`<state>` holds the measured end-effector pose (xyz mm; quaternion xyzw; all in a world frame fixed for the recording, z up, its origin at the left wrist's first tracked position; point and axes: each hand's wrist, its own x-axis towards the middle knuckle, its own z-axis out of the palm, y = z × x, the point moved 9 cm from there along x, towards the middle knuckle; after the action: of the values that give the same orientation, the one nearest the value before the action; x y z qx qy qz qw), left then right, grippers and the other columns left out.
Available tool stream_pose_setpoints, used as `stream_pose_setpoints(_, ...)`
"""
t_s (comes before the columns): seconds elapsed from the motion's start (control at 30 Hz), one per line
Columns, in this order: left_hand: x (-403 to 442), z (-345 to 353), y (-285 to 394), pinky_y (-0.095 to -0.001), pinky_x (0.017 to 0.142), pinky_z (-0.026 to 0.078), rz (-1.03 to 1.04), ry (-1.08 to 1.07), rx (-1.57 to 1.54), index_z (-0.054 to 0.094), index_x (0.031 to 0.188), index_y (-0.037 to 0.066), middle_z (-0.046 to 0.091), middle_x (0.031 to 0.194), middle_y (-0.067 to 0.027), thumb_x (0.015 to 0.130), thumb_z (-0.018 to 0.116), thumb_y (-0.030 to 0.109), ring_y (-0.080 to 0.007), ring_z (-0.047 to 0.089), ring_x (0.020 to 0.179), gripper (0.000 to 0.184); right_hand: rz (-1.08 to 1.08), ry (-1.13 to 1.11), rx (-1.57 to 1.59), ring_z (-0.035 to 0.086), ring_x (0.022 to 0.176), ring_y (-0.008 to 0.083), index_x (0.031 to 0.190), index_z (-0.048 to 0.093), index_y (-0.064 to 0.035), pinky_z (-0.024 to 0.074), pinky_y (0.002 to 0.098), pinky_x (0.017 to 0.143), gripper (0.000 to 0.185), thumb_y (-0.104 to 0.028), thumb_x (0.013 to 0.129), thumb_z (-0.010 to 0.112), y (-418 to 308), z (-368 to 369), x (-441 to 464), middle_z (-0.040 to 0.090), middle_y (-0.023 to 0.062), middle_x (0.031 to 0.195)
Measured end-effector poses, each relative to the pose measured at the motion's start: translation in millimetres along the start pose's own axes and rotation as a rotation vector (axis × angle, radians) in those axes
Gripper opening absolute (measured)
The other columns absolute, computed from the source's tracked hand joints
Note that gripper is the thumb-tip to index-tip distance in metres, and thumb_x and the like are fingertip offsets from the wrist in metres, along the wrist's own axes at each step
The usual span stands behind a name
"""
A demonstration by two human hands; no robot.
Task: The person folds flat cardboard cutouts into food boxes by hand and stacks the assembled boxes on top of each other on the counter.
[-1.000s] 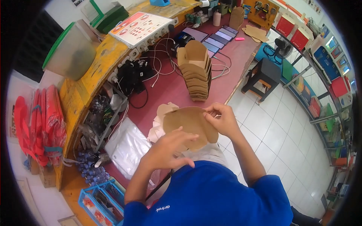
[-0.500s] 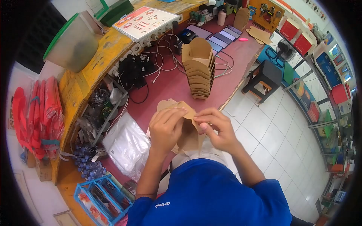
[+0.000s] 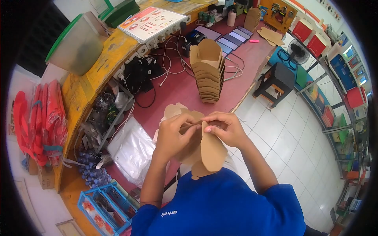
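Note:
Between my hands, close to my chest, is a brown cardboard box (image 3: 212,152) with its flaps partly folded. My left hand (image 3: 178,131) pinches its upper edge from the left. The fingers of my right hand (image 3: 223,128) grip the same edge, thumb on the near face. One long rounded flap hangs down toward my blue shirt. Flat brown cardboard pieces (image 3: 173,110) lie on the table just beyond my left hand. Farther off, a tall stack of nested cardboard boxes (image 3: 208,74) stands on the red tabletop (image 3: 169,94).
Clear plastic bags (image 3: 132,151) lie at the left, above a blue basket (image 3: 108,208). Cables and a black device (image 3: 143,70) sit along the yellow shelf (image 3: 84,84). Several phones (image 3: 236,39) lie farther back. A black stool (image 3: 275,80) stands on the tiled floor at the right.
The box has turned in my hands, and a long flap now hangs toward me where its open inside showed before. Both hands have come closer together at the edge.

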<state>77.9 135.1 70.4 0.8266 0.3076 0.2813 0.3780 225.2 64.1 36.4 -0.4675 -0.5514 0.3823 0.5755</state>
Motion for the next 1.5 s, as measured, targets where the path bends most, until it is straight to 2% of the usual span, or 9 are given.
stream_pose_setpoints(0.07,-0.2,4.2,-0.7,-0.0368,0.071,0.058,0.019,-0.010,0.019,0.073,0.098,0.002,0.076,0.089,-0.0143,0.088,0.079,0.012,-0.0296,0.077,0.080,0.015,0.204,0.055,0.218,0.071,0.095,0.0141,0.112,0.076,0.0044,0.0563,0.0299,0.085,0.024,-0.010,0.093,0.080,20.8,0.7,-6.4,0.077,0.0112,0.103)
stream_pose_setpoints(0.3,8.6,2.6,11.6,-0.0339,0.078,0.058,0.068,-0.096,-0.153,0.077,0.103,-0.002,0.078,0.091,-0.0161,0.090,0.075,0.006,-0.0267,0.078,0.084,0.015,0.142,0.085,-0.096,0.073,0.084,0.0160,0.100,0.080,0.0001,0.0560,0.0317,0.078,0.015,-0.011,0.089,0.082,6.4,-10.6,-7.1,0.078,0.0104,0.090)
stream_pose_setpoints(0.47,4.5,8.4,23.3,-0.0365,0.077,0.057,0.163,-0.090,0.116,0.080,0.095,0.001,0.078,0.090,-0.0164,0.085,0.076,0.004,-0.0298,0.075,0.083,0.011,-0.044,0.088,-0.416,0.073,0.083,0.0355,0.092,0.078,0.0002,0.0558,0.0386,0.076,0.015,-0.013,0.086,0.082,-13.6,-1.7,-8.8,0.075,0.0177,0.089)
stream_pose_setpoints(0.57,0.0,7.4,18.7,-0.0386,0.073,0.055,0.172,-0.028,0.087,0.077,0.093,0.001,0.075,0.086,-0.0159,0.084,0.075,0.003,-0.0342,0.072,0.079,0.010,-0.143,0.106,-0.432,0.071,0.087,0.0386,0.095,0.076,0.0015,0.0549,0.0427,0.077,0.016,-0.012,0.088,0.080,-19.2,0.3,-11.2,0.073,0.0190,0.092)
stream_pose_setpoints(0.73,-2.5,-0.4,28.1,-0.0436,0.082,0.048,0.216,0.181,0.317,0.070,0.087,0.004,0.070,0.084,-0.0113,0.087,0.071,0.007,-0.0334,0.067,0.085,0.003,-0.148,0.176,-0.348,0.068,0.086,0.0388,0.096,0.072,0.0027,0.0532,0.0454,0.075,0.012,-0.007,0.090,0.076,-17.6,2.2,-12.8,0.071,0.0195,0.091)
stream_pose_setpoints(1.17,-14.6,2.6,33.7,-0.0459,0.096,0.046,0.340,0.269,0.474,0.072,0.087,0.006,0.070,0.090,-0.0109,0.083,0.074,0.004,-0.0331,0.067,0.095,0.005,-0.254,0.306,-0.414,0.067,0.073,0.0309,0.094,0.074,-0.0005,0.0522,0.0384,0.064,0.008,-0.002,0.088,0.078,-22.9,11.2,-10.2,0.070,0.0142,0.083)
stream_pose_setpoints(1.27,-19.1,-10.8,40.4,-0.0446,0.099,0.048,0.270,0.351,0.385,0.073,0.102,0.005,0.072,0.095,-0.0105,0.090,0.075,0.010,-0.0306,0.069,0.102,0.014,-0.297,0.348,-0.486,0.069,0.073,0.0289,0.093,0.074,-0.0005,0.0530,0.0374,0.064,0.007,-0.001,0.087,0.078,-32.0,0.0,-7.9,0.071,0.0139,0.084)
stream_pose_setpoints(1.4,-42.7,-38.7,-20.8,-0.0341,0.095,0.053,-0.122,0.547,-0.213,0.066,0.123,-0.004,0.071,0.109,-0.0128,0.103,0.070,0.018,-0.0217,0.066,0.110,0.030,-0.310,0.477,-0.433,0.070,0.078,0.0326,0.088,0.072,-0.0007,0.0541,0.0396,0.071,0.005,0.001,0.085,0.077,-50.7,-25.5,2.6,0.070,0.0154,0.083)
stream_pose_setpoints(1.5,-45.7,-10.9,-38.6,-0.0273,0.088,0.051,-0.294,0.133,-0.483,0.067,0.122,-0.006,0.071,0.104,-0.0080,0.111,0.059,0.025,-0.0107,0.063,0.097,0.034,-0.324,0.437,-0.407,0.071,0.075,0.0298,0.088,0.072,0.0005,0.0541,0.0360,0.070,0.004,0.001,0.087,0.076,-56.5,-26.0,13.7,0.071,0.0141,0.083)
